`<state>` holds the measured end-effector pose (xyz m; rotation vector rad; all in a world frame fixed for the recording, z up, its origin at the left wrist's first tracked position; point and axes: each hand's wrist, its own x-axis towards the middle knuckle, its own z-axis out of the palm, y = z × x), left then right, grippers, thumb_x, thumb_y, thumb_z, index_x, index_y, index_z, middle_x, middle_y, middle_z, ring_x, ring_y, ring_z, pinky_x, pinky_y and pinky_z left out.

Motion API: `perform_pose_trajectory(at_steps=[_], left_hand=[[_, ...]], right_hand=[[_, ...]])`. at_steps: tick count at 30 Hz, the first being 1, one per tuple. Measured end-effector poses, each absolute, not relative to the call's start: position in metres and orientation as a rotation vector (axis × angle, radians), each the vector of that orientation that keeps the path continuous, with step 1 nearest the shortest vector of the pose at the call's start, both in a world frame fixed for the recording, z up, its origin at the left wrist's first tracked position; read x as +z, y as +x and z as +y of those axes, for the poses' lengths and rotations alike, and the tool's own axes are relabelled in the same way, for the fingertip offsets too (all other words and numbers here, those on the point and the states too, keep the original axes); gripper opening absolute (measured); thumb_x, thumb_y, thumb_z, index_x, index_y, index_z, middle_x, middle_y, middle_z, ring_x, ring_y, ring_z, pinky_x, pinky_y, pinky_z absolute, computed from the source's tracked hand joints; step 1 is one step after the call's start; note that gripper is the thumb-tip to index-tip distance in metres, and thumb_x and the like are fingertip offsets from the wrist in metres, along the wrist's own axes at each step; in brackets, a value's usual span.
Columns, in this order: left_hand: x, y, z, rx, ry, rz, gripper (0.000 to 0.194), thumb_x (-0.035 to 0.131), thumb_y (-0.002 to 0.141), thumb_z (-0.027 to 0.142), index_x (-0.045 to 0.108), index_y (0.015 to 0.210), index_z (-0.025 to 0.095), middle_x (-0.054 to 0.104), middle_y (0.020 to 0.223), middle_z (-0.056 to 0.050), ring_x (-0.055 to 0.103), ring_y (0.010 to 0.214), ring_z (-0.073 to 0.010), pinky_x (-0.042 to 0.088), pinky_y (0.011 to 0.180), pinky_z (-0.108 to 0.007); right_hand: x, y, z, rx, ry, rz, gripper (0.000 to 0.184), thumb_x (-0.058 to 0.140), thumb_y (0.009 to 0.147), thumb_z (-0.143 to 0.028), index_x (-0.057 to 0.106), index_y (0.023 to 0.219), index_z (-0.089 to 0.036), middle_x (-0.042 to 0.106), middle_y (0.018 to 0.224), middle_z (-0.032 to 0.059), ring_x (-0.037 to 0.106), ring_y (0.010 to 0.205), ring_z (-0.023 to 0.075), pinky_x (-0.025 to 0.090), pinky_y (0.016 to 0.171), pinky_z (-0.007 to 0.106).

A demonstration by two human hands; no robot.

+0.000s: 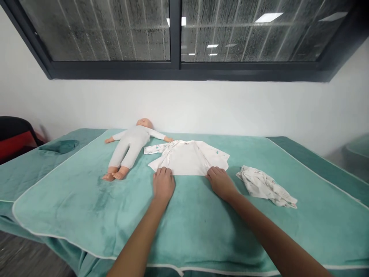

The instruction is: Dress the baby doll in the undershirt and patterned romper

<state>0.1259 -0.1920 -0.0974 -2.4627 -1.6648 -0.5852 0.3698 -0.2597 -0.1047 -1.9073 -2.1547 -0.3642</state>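
Observation:
A small white baby shirt lies spread open on a teal blanket. My left hand rests at the shirt's lower left hem, fingers curled onto the edge. My right hand sits at the lower right hem, fingers bent against the cloth. Whether either hand pinches the fabric is hidden under the fingers. A baby doll in a pale grey suit lies on its back to the left of the shirt, its head towards the wall.
A crumpled white patterned garment lies right of my right hand. A dark teal cloth sits at the far left. The bed stands against a white wall under a dark window. A black and red chair stands at left.

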Motion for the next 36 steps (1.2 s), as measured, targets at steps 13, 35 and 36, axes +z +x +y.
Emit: perform_pose_trajectory(at_steps=[13, 35, 36], left_hand=[[-0.103, 0.127, -0.191, -0.768, -2.552, -1.535, 0.021, 0.045, 0.084, 0.009, 0.062, 0.090, 0.020, 0.065, 0.099, -0.008, 0.052, 0.103, -0.0257, 0.039, 0.087, -0.040], [-0.109, 0.112, -0.160, -1.579, -2.275, -1.578, 0.024, 0.044, 0.084, 0.010, 0.062, 0.098, 0.018, 0.062, 0.108, -0.009, 0.054, 0.107, -0.0244, 0.043, 0.095, -0.041], [-0.107, 0.105, -0.149, -1.656, -2.196, -1.633, 0.024, 0.044, 0.084, 0.011, 0.062, 0.099, 0.017, 0.061, 0.109, -0.010, 0.054, 0.108, -0.0244, 0.043, 0.097, -0.041]], right_hand=[[-0.119, 0.482, -0.192, 0.041, -2.243, -1.013, 0.035, 0.053, 0.081, -0.047, 0.062, 0.089, -0.015, 0.064, 0.092, 0.0147, 0.059, 0.087, 0.0279, 0.043, 0.079, 0.040], [-0.126, 0.492, -0.162, -0.231, -1.782, -1.333, 0.033, 0.048, 0.082, -0.028, 0.056, 0.112, -0.017, 0.058, 0.120, 0.0142, 0.050, 0.119, 0.0285, 0.038, 0.103, 0.046], [-0.126, 0.488, -0.163, -0.209, -1.776, -1.389, 0.032, 0.047, 0.083, -0.029, 0.057, 0.112, -0.018, 0.059, 0.121, 0.0136, 0.050, 0.119, 0.0278, 0.038, 0.103, 0.046]])
